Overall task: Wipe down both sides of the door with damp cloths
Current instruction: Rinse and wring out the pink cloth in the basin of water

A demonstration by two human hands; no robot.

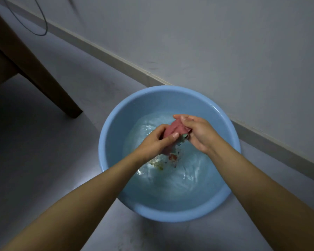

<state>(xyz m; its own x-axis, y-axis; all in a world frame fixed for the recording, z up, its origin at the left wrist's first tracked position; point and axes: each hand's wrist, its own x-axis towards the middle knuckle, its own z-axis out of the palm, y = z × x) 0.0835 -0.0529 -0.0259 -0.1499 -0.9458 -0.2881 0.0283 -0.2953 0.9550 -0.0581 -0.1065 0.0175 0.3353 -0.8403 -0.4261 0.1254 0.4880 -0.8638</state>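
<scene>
Pink cloth (176, 130) wrung between two hands over a blue basin (116, 122) of water.

Head view: at centre frame the left hand (157, 142) has its fingers and thumb curled round the cloth's lower end, and the right hand (198, 132) grips the upper end; a greenish part of the cloth shows between them. The basin sits on a grey floor (34, 151) near the skirting of a white wall (225, 42). A wooden furniture leg (43, 78) slants through the upper left.
</scene>
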